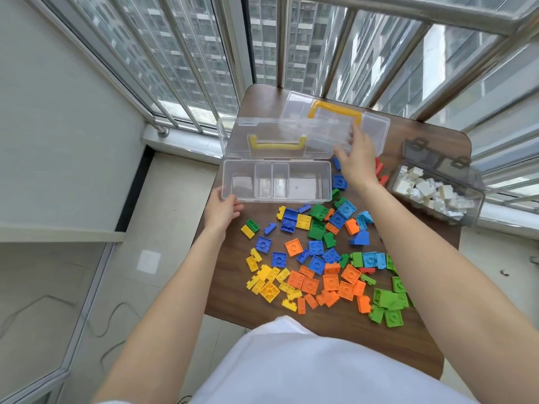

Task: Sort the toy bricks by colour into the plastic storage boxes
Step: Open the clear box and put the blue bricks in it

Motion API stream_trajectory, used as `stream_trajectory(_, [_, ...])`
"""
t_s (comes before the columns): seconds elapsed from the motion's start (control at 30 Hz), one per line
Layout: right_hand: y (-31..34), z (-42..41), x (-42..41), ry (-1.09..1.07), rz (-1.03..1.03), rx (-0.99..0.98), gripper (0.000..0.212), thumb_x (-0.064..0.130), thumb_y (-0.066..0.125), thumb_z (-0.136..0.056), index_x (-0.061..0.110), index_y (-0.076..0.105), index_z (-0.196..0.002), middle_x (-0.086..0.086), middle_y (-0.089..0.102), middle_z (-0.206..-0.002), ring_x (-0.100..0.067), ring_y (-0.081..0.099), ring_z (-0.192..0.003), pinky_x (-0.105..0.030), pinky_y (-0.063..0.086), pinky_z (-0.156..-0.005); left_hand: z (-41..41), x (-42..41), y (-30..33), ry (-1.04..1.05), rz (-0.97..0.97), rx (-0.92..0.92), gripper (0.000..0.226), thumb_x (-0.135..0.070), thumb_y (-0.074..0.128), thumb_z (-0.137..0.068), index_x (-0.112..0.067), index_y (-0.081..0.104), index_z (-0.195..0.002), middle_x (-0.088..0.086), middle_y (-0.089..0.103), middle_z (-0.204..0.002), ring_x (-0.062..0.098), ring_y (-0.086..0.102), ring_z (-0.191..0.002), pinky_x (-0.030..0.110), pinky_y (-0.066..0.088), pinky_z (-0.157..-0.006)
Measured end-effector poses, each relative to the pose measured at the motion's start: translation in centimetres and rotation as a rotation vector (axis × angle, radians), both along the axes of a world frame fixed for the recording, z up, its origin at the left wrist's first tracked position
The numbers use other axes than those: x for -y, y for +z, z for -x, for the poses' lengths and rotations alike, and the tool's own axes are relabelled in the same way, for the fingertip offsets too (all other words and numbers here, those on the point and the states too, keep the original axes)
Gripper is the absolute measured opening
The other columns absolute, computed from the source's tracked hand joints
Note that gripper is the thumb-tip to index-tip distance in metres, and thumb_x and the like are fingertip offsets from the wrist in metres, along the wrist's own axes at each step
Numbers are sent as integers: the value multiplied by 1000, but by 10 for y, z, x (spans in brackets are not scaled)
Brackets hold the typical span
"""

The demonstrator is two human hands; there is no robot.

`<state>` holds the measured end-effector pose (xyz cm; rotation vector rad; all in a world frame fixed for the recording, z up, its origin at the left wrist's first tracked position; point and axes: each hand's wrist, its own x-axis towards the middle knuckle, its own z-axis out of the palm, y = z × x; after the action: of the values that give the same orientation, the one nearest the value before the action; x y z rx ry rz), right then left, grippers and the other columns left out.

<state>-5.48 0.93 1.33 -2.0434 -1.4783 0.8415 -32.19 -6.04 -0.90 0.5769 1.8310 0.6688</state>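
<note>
I see my left hand (223,207) gripping the near left corner of the open clear box (277,180), fingers curled under its edge. The box sits at the far left of the bench (233,287), lid (277,138) tipped back. My right hand (357,157) reaches past the box's right end, fingers spread loosely on the lid's right edge; I cannot tell whether it grips. A second clear box (335,119) with a yellow handle lies just behind the open one. The loose bricks (320,266) lie near of the open box, between my arms, some just under my right wrist. Right of the open box, well apart, stands a grey box (437,191) holding white bricks (431,192).
</note>
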Motion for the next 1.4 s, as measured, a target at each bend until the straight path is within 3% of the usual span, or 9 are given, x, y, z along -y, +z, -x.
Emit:
stream_trajectory(0.1, [4,-8,23,39,-21,28,49,17,51,-96,10,37,-142,-10,44,-139,-22,42,-128,-33,31,-107,3,13,6,18,-10,-28,45,-17,50,-95,-15,37,-138,3,63,-100,16,64,-93,27,54,-80])
stream_trajectory(0.27, [11,-21,84,122,-29,7,35,11,50,-94,10,53,-128,-7,55,-129,-20,48,-122,-23,32,-99,-4,49,22,-20,-84,-208,29,-19,52,-93,-17,50,-122,1,62,-99,16,63,-91,33,53,-85])
stream_trajectory(0.47, [-10,-25,163,299,107,3,24,9,52,-92,12,65,-111,-4,68,-110,-19,61,-102,-27,45,-86,-32,99,33,-648,-188,-442,26,-17,59,-89,-22,61,-115,-9,62,-106,5,57,-97,17,42,-80])
stream_trajectory(0.6, [-23,-11,201,413,134,120,24,12,53,-92,13,65,-112,-4,66,-112,-23,55,-107,-38,46,-91,-48,115,14,-930,-244,-583,33,-19,64,-87,-20,58,-120,-4,60,-116,10,55,-106,22,43,-86])
stream_trajectory(0.77, [-34,21,218,572,115,401,34,17,50,-95,16,54,-129,-5,56,-128,-28,45,-117,-37,36,-96,-60,112,-12,-1148,-164,-682,45,-22,68,-84,-21,51,-125,0,52,-127,19,45,-119,32,45,-93])
stream_trajectory(0.97, [-45,34,217,458,179,561,34,12,56,-90,12,55,-124,-11,56,-122,-32,48,-111,-40,40,-89,-51,99,-25,-1191,-219,-668,42,-30,70,-83,-20,55,-121,2,57,-117,20,47,-114,33,45,-89])
stream_trajectory(1.13, [-45,34,221,297,195,562,37,8,66,-84,9,58,-119,-14,58,-112,-32,53,-99,-38,45,-81,-20,101,-20,-1040,-396,-656,40,-37,69,-82,-22,58,-118,-2,58,-114,16,49,-109,29,45,-81])
stream_trajectory(1.23, [-36,43,215,239,85,487,36,13,67,-81,12,60,-117,-11,56,-102,-27,52,-91,-34,46,-71,0,96,-25,-959,-366,-656,39,-36,69,-82,-19,57,-116,-2,58,-115,15,50,-107,23,42,-79])
stream_trajectory(1.4, [-30,71,200,233,241,292,30,22,62,-88,13,52,-116,-7,41,-115,-20,52,-87,-25,38,-65,-1,87,-25,-981,-290,-586,43,-31,67,-85,-18,51,-122,0,53,-124,20,58,-105,30,48,-82])
